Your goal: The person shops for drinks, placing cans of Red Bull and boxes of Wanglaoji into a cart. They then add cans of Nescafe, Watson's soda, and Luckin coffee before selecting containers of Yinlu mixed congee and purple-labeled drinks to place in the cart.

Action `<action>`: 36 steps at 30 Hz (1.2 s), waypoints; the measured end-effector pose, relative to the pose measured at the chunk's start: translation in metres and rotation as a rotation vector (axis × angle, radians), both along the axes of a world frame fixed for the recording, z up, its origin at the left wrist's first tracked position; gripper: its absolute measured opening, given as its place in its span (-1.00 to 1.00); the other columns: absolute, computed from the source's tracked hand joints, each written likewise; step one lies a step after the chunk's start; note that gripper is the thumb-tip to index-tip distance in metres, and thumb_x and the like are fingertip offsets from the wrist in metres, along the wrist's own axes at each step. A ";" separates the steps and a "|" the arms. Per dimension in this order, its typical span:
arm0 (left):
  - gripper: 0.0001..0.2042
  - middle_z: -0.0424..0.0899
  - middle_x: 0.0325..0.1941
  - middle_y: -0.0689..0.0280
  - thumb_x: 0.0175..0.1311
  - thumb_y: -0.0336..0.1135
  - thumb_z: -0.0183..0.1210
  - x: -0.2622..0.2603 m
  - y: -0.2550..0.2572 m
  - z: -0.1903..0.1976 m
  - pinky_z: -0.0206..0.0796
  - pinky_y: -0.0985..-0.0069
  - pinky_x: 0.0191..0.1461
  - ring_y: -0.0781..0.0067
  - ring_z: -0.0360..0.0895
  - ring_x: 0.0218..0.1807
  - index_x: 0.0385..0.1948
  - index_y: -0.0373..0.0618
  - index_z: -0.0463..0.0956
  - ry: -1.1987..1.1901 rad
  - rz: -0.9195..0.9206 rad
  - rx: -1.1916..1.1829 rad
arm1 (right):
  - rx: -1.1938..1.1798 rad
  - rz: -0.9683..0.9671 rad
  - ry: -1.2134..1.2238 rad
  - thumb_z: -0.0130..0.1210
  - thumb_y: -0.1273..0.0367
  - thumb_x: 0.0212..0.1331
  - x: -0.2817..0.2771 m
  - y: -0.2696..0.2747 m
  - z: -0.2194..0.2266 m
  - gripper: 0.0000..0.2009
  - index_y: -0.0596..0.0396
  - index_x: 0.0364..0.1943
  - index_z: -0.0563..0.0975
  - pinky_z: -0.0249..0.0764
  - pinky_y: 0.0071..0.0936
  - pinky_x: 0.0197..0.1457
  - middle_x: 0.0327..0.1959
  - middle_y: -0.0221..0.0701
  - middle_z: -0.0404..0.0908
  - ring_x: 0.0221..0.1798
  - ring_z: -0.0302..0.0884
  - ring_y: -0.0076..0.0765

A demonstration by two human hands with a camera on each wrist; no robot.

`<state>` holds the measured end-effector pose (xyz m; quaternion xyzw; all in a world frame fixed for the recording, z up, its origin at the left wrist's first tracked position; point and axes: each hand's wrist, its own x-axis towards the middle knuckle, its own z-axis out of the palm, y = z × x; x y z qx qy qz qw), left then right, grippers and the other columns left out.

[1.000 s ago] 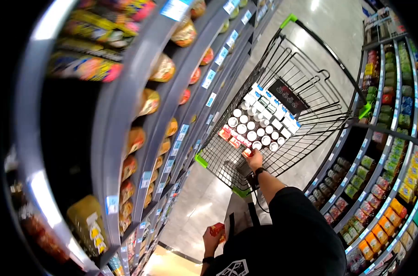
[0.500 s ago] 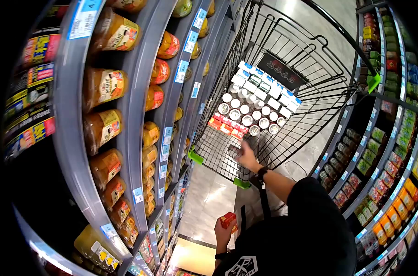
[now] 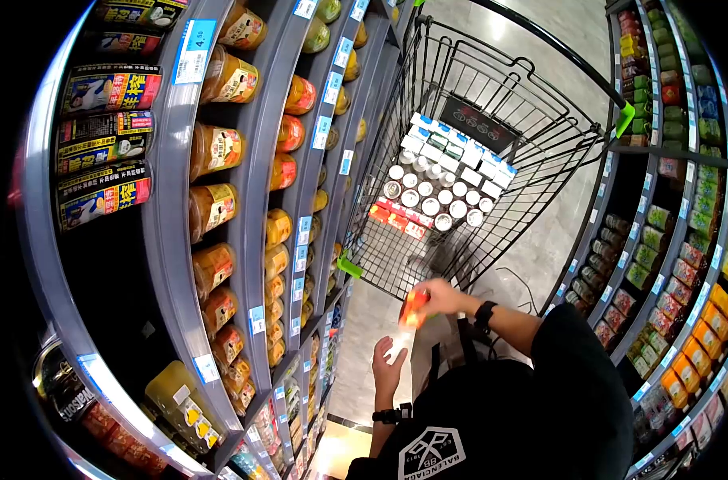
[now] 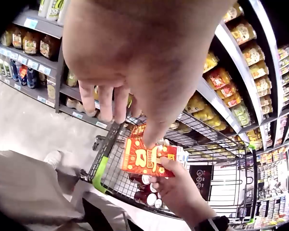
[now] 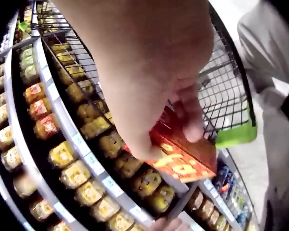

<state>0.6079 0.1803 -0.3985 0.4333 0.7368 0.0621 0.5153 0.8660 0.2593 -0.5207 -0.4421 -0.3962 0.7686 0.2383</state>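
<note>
My right hand (image 3: 442, 298) pinches a red-and-orange carton (image 3: 414, 307) just outside the near end of the cart. Yellow lettering shows on the carton (image 4: 147, 159) in the left wrist view, where the thumb of my left hand (image 4: 130, 62) overlaps it. In the head view, my left hand (image 3: 388, 366) is a little below the carton, fingers spread and nothing in its grasp. The black wire shopping cart (image 3: 372, 260) holds a row of red cartons (image 3: 396, 219), then several round-topped containers (image 3: 428, 206), then white-and-blue boxes (image 3: 464, 152).
Shelves (image 3: 168, 160) with jars (image 3: 220, 148) and dark printed packs (image 3: 108, 88) rise close on the left. Another shelf unit (image 3: 660, 264) with packaged goods lines the right. The cart's green corner piece (image 3: 348, 264) points toward me. Pale floor (image 3: 344, 328) shows between cart and shelves.
The red carton that my left hand held has passed to my right hand. Earlier my right hand was at the row of red cartons in the cart; it has come back toward my left hand.
</note>
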 end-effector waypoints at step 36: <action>-0.59 0.71 -0.02 0.22 0.23 -0.26 0.37 -0.110 -0.041 0.080 0.51 0.34 0.01 0.32 0.67 -0.05 0.12 -0.05 0.55 -0.098 -0.068 0.706 | -0.007 -0.724 -0.234 0.05 0.44 0.32 0.004 0.003 0.038 -0.88 0.09 -0.11 0.51 0.43 -0.50 -0.53 -0.37 -0.39 0.57 -0.54 0.51 -0.48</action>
